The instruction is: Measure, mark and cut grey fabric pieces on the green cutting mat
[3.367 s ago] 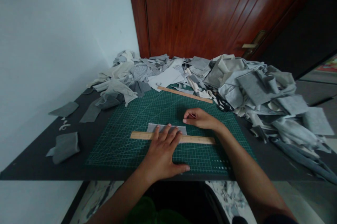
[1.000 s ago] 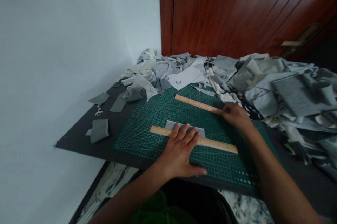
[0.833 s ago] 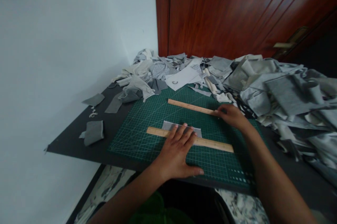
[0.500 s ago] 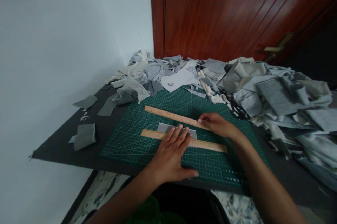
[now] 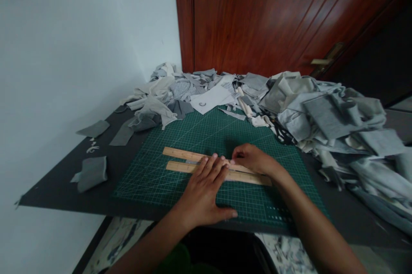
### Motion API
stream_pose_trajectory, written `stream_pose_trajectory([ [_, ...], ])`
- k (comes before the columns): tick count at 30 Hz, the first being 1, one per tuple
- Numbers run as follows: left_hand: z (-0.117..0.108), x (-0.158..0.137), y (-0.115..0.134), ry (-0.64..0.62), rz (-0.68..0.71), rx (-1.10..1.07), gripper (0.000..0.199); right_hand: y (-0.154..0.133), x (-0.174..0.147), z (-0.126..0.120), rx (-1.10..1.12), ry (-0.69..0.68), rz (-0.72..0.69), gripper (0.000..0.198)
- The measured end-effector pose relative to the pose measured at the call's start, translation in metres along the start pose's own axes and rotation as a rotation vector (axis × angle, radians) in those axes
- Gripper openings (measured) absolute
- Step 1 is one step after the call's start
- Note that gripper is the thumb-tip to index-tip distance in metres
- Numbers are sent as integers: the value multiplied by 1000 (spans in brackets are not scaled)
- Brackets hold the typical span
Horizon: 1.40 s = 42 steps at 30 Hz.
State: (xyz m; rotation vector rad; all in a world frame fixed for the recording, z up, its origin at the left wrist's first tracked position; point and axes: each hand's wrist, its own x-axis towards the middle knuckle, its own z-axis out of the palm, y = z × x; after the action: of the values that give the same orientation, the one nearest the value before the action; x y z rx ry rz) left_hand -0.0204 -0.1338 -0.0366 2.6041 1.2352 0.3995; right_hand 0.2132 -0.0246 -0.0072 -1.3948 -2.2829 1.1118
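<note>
My left hand [image 5: 204, 194] lies flat with fingers stretched over the nearer wooden ruler [image 5: 247, 177], pressing it on the green cutting mat [image 5: 199, 132]. Its fingertips reach the farther wooden ruler [image 5: 183, 154]. My right hand [image 5: 252, 158] pinches that farther ruler near its right part. The two rulers lie almost side by side, closer together at the right than at the left. Between and beneath them, only slivers of a small grey fabric piece [image 5: 192, 162] show; the rest is covered by the rulers and my left hand.
Heaped grey and cream fabric scraps [image 5: 331, 111] line the back and right of the dark table [image 5: 64, 188]. A white paper [image 5: 210, 99] with a mark rests on the pile. Loose grey fabric pieces [image 5: 92, 173] lie at the left. Behind stands a brown wooden door [image 5: 257, 16].
My right hand has drawn the farther ruler toward me, over the grey fabric and up near the other ruler. My left hand has stayed on the nearer ruler.
</note>
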Motion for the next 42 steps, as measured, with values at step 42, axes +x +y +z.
stream_pose_trajectory([
  [42, 4, -5, -2, 47, 10, -68, 115, 7, -11, -15, -170, -86, 106, 13],
])
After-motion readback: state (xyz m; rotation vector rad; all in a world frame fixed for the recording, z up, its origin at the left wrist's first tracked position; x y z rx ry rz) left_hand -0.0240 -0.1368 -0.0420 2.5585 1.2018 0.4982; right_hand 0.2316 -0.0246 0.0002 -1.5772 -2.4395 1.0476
